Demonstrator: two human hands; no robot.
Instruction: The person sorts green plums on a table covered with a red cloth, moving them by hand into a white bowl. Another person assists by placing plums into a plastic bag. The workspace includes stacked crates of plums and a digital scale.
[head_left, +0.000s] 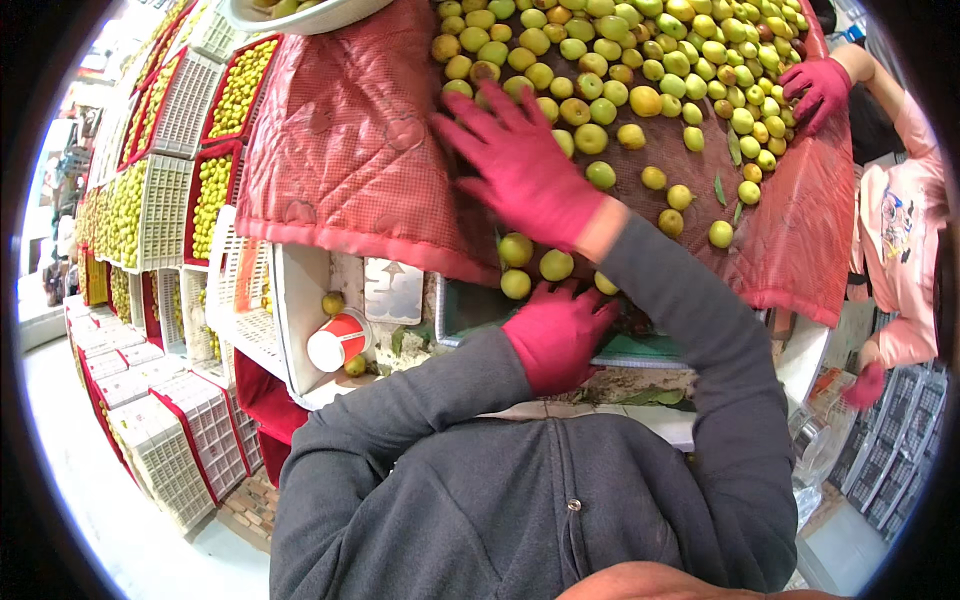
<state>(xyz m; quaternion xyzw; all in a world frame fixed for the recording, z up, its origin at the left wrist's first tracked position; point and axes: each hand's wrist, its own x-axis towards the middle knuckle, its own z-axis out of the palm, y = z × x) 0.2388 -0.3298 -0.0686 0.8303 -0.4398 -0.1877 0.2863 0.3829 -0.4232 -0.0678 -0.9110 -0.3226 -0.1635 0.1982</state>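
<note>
My right hand (525, 165), in a crimson glove, reaches across my front with its fingers spread and a little blurred. It is over the near left side of a spread of green-yellow jujubes (592, 139), some with brown patches. They lie on a dark mesh-like sheet (645, 161) framed by red quilted cloth (337, 150). Closer to my body, my left hand (559, 341), gloved alike, rests back up at a dark green tray (469, 311) below the cloth's edge. Its palm and whatever is under it are hidden. Several jujubes (516, 270) sit just beyond its fingers.
A red-and-white paper cup (341, 339) lies tipped in the white trough at left. Crates of jujubes (214, 199) are stacked further left. A pale basin (311, 16) stands at the top. On the right, a co-worker's gloved hand (819, 91) touches the pile.
</note>
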